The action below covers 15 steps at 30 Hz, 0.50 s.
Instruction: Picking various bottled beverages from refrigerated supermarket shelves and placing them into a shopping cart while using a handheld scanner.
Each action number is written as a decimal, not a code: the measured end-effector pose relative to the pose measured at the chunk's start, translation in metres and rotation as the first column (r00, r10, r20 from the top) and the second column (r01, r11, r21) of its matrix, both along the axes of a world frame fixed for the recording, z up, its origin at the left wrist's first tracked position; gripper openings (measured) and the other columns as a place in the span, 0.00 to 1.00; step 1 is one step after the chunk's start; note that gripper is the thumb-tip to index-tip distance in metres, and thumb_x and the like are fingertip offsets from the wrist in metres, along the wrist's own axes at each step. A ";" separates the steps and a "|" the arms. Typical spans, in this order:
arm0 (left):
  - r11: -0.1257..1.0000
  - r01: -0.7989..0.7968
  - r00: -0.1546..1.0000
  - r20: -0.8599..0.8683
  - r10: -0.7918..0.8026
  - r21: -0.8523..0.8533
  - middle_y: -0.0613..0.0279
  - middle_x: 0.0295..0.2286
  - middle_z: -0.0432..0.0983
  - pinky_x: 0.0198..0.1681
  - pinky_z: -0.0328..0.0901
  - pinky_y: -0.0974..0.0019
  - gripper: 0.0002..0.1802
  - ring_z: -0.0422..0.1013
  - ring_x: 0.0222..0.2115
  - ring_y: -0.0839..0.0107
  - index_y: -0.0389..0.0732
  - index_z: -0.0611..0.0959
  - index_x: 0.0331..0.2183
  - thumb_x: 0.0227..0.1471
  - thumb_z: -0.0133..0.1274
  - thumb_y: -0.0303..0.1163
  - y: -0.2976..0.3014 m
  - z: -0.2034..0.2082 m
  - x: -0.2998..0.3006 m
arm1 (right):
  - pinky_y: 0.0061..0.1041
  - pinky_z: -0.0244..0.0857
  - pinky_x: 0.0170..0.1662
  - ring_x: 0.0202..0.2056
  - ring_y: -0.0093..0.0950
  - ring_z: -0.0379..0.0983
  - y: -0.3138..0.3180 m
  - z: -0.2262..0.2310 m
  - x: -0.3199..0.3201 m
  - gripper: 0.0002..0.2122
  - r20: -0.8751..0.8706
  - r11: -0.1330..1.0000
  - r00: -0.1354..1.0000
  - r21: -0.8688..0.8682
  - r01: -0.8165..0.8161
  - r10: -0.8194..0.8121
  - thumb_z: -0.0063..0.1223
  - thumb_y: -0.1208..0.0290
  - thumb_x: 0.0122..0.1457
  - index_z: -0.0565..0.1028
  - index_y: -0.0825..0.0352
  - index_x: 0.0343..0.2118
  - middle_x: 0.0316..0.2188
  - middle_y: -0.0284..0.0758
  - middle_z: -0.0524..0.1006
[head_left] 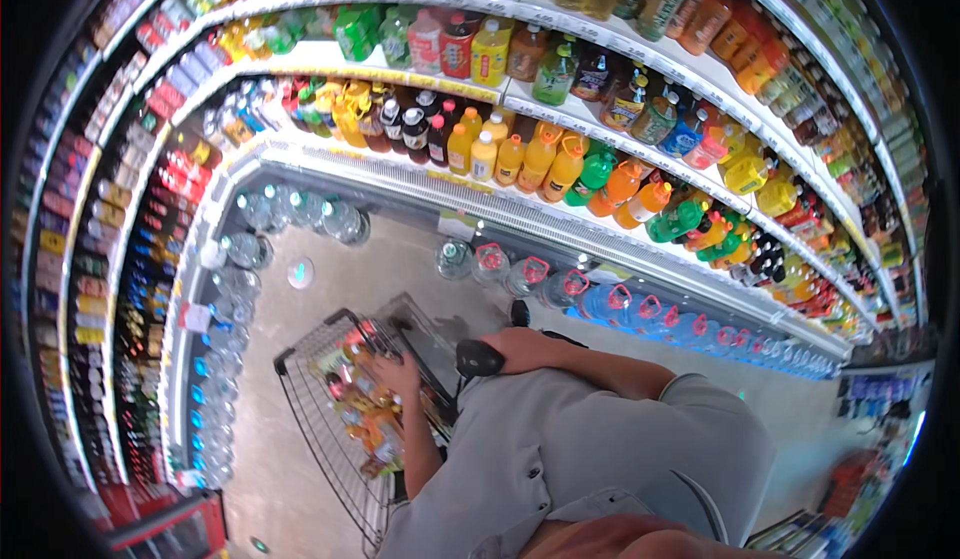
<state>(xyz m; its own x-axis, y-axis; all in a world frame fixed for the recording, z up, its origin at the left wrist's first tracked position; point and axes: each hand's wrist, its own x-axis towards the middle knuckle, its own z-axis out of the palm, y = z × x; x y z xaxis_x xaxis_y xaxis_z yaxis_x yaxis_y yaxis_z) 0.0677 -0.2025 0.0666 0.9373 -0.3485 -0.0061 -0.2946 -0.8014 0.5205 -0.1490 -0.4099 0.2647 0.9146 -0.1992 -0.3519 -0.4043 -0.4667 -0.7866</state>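
A wire shopping cart (318, 452) with dark edges stands on the floor in front of me, left of my body. Several colourful packages (380, 429), mostly orange and red, lie in it. My left hand (400, 371) reaches over the cart, fingers apart, close above or touching the packages. My right forearm crosses to the cart's near side. At its end, my right hand (520, 349) is beside a black rounded object (480, 358), which hides its fingers. Whether that hand holds the object I cannot tell.
A shelf of drinks (480, 164) curves along the far side and left. Large water bottles with red handles (605, 302) line its foot; clear bottles (225, 299) stand along the left. A red bin-like box (170, 529) is at the lower left.
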 end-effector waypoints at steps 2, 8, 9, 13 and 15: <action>0.995 0.098 0.994 -0.040 -0.099 -0.037 0.32 0.52 0.68 0.62 0.57 0.49 0.42 0.62 0.57 0.40 0.26 0.68 0.56 0.48 0.62 0.43 -0.035 0.008 0.013 | 0.49 0.69 0.45 0.41 0.51 0.77 -0.014 -0.003 -0.007 0.17 0.013 0.999 0.999 -0.013 0.044 -0.044 0.60 0.60 0.53 0.75 0.63 0.43 0.35 0.48 0.81; 0.809 0.486 0.847 -0.049 -0.529 -0.329 0.38 0.52 0.71 0.60 0.61 0.51 0.35 0.67 0.55 0.45 0.29 0.70 0.58 0.53 0.60 0.37 -0.187 0.055 0.043 | 0.49 0.69 0.44 0.40 0.51 0.77 -0.059 -0.016 -0.029 0.18 0.027 0.996 0.996 -0.019 0.086 -0.085 0.61 0.60 0.51 0.75 0.63 0.43 0.35 0.48 0.81; 0.749 0.531 0.811 -0.017 -0.585 -0.396 0.39 0.51 0.72 0.59 0.63 0.52 0.33 0.69 0.54 0.46 0.30 0.71 0.57 0.53 0.60 0.36 -0.220 0.070 0.042 | 0.49 0.70 0.43 0.40 0.51 0.77 -0.066 -0.019 -0.034 0.19 0.065 0.994 0.993 -0.024 0.103 -0.101 0.62 0.60 0.51 0.75 0.63 0.43 0.35 0.48 0.81; 0.520 0.757 0.620 0.183 -0.763 -0.397 0.44 0.48 0.76 0.54 0.67 0.56 0.28 0.73 0.50 0.52 0.31 0.75 0.54 0.54 0.61 0.32 -0.354 0.146 0.020 | 0.49 0.70 0.42 0.41 0.52 0.77 -0.089 -0.028 -0.047 0.21 0.076 0.985 0.987 -0.088 0.150 -0.144 0.63 0.58 0.50 0.75 0.64 0.44 0.35 0.49 0.81; 0.335 0.832 0.484 0.283 -0.828 -0.443 0.49 0.48 0.77 0.52 0.68 0.59 0.26 0.74 0.50 0.57 0.33 0.75 0.54 0.55 0.61 0.29 -0.415 0.189 -0.006 | 0.50 0.70 0.42 0.41 0.52 0.77 -0.098 -0.030 -0.058 0.21 0.096 0.979 0.978 -0.074 0.191 -0.184 0.63 0.58 0.49 0.75 0.64 0.44 0.36 0.50 0.81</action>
